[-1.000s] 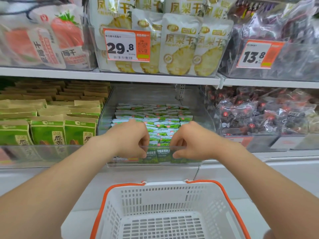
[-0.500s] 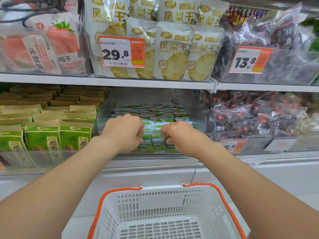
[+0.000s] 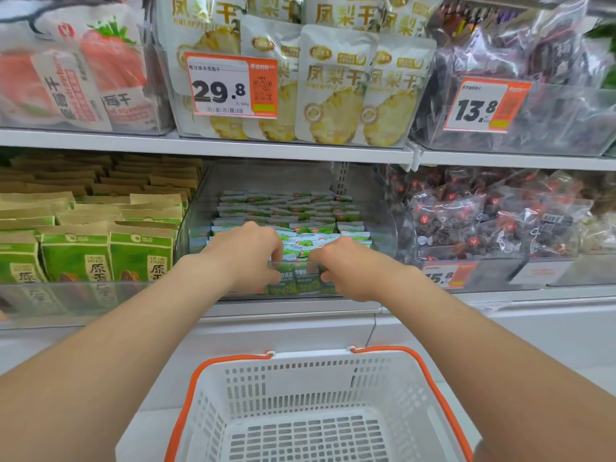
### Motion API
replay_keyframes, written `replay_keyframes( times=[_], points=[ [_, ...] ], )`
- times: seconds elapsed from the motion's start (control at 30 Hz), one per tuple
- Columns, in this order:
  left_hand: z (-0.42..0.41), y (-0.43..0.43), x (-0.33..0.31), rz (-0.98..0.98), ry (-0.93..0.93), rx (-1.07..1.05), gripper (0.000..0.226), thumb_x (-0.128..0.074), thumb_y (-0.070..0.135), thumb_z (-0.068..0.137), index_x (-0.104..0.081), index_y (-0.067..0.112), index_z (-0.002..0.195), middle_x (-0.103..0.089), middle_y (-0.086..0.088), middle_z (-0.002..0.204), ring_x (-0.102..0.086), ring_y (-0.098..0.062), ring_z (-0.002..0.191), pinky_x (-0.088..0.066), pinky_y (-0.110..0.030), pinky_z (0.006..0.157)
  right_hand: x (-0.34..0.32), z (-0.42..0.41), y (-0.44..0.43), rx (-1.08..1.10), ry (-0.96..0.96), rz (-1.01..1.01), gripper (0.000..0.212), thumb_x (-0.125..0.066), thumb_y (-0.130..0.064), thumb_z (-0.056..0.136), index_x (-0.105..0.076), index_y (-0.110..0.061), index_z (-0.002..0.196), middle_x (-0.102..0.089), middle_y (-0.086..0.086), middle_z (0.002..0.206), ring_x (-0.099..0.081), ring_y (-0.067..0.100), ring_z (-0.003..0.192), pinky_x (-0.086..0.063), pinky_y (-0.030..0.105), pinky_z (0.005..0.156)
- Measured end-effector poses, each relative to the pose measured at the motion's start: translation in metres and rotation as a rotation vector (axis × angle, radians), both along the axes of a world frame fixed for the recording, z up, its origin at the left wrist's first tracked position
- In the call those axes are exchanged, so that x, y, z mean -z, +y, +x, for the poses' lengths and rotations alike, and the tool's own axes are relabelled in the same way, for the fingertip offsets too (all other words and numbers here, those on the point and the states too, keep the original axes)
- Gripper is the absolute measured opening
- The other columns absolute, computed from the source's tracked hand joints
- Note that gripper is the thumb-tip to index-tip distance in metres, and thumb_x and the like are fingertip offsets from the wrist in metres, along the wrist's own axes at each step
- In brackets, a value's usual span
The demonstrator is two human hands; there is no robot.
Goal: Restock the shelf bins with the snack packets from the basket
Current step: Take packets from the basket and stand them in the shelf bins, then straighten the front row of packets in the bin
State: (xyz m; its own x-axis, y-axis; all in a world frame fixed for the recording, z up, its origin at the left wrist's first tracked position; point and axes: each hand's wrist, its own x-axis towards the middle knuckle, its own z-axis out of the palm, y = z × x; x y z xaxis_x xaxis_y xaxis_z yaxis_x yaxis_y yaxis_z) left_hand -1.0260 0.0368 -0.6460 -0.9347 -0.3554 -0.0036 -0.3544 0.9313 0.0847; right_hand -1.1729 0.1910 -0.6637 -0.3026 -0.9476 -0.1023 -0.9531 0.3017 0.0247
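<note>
A clear shelf bin point(image 3: 376, 208) in the middle of the lower shelf holds several rows of small green-and-white snack packets point(image 3: 300, 211). My left hand point(image 3: 246, 255) and my right hand point(image 3: 350, 268) reach over the bin's front wall, fingers curled down onto the front row of green packets point(image 3: 293, 281). Both hands pinch or press that front row; the fingertips are partly hidden behind the clear wall. The white basket point(image 3: 320, 368) with orange rim sits below, and no packets show inside it.
Left bin holds green-and-brown boxes point(image 3: 76, 255). Right bin holds dark fruit bags point(image 3: 483, 221) with an orange price tag point(image 3: 446, 276). The upper shelf carries strawberry bags point(image 3: 83, 71), pineapple pouches point(image 3: 333, 88) and dark packs point(image 3: 533, 61) with price tags 29.8 and 13.8.
Both hands stay at the front row of green packets, fingers shifting slightly. The view has tilted a little, so the basket sits lower in the frame.
</note>
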Motion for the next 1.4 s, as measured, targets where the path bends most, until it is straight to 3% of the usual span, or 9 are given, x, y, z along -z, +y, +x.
replay_keyframes(
  times=[0.13,0.33,0.43,0.5,0.57,0.67,1.13,1.23,1.4],
  points=[
    [0.029,-0.001,-0.023,0.101,0.308,-0.034,0.016,-0.067,0.039,0.092,-0.071,0.037,0.107,-0.070,0.013,0.103,-0.063,-0.016,0.103,-0.056,-0.042,0.089,-0.018,0.038,-0.011,0.039,0.100,-0.236,0.031,-0.060,-0.025,0.094,-0.066,-0.019,0.124,-0.065,0.007,0.110,-0.061,0.032,0.107,-0.054,0.046,0.088],
    [0.115,-0.044,-0.053,0.036,0.683,-0.348,0.024,-0.054,0.014,0.095,-0.074,0.026,0.100,-0.070,0.004,0.097,-0.062,-0.020,0.094,-0.053,-0.038,0.090,-0.036,0.131,-0.048,-0.074,-0.032,-0.592,0.031,-0.051,-0.017,0.097,-0.066,-0.013,0.125,-0.067,0.009,0.113,-0.061,0.032,0.107,-0.052,0.047,0.090],
    [0.159,-0.077,-0.045,-0.053,0.519,-0.540,0.029,-0.051,0.020,0.098,-0.069,0.026,0.121,-0.066,-0.007,0.121,-0.060,-0.034,0.113,-0.050,-0.053,0.100,-0.030,0.173,-0.071,-0.143,-0.041,-0.635,0.035,-0.052,-0.015,0.095,-0.061,-0.006,0.128,-0.064,0.013,0.120,-0.058,0.033,0.112,-0.050,0.047,0.096],
    [0.180,-0.094,-0.034,-0.109,0.320,-0.616,0.041,-0.041,0.034,0.106,-0.055,0.026,0.143,-0.048,-0.008,0.153,-0.038,-0.039,0.144,-0.029,-0.063,0.117,-0.028,0.193,-0.092,-0.170,0.009,-0.658,0.047,-0.053,-0.018,0.097,-0.052,0.001,0.140,-0.058,0.020,0.136,-0.053,0.036,0.126,-0.045,0.047,0.109],
    [0.194,-0.108,-0.026,-0.086,0.186,-0.587,0.055,-0.023,0.051,0.110,-0.034,0.029,0.159,-0.023,-0.002,0.171,-0.012,-0.035,0.159,-0.007,-0.065,0.124,-0.027,0.204,-0.120,-0.156,0.065,-0.590,0.064,-0.045,-0.027,0.104,-0.028,0.005,0.157,-0.033,0.025,0.161,-0.029,0.040,0.151,-0.025,0.048,0.125],
    [0.204,-0.127,-0.018,-0.119,0.069,-0.480,0.064,-0.013,0.061,0.107,-0.015,0.035,0.165,-0.003,0.005,0.175,0.000,-0.028,0.161,0.000,-0.064,0.127,-0.028,0.202,-0.162,-0.064,0.031,-0.492,0.069,-0.028,-0.037,0.108,-0.010,0.000,0.163,-0.007,0.021,0.171,-0.002,0.035,0.159,-0.006,0.048,0.129],
    [0.183,-0.166,0.000,-0.156,-0.026,-0.488,0.071,-0.002,0.070,0.100,0.012,0.042,0.164,0.015,0.010,0.173,0.018,-0.027,0.160,0.014,-0.064,0.123,-0.025,0.178,-0.228,0.070,0.056,-0.231,0.068,-0.011,-0.058,0.107,-0.041,-0.018,0.152,-0.054,0.018,0.144,-0.050,0.038,0.131,-0.035,0.051,0.113],
    [0.188,-0.161,0.006,-0.184,0.080,-0.468,0.072,-0.004,0.063,0.102,0.003,0.033,0.167,0.008,0.005,0.175,0.014,-0.025,0.161,0.012,-0.061,0.125,-0.026,0.186,-0.237,0.129,0.075,-0.220,0.066,-0.012,-0.056,0.108,-0.047,-0.015,0.146,-0.057,0.018,0.140,-0.052,0.039,0.127,-0.037,0.054,0.110],
    [0.225,-0.164,0.004,-0.439,0.375,-0.451,0.070,-0.015,0.063,0.105,-0.049,0.024,0.153,-0.049,-0.001,0.160,-0.029,-0.023,0.156,-0.006,-0.056,0.129,-0.037,0.195,-0.226,0.152,0.028,-0.308,0.064,-0.017,-0.054,0.106,-0.056,-0.011,0.133,-0.066,0.017,0.124,-0.060,0.038,0.119,-0.036,0.057,0.111]
  ],
)
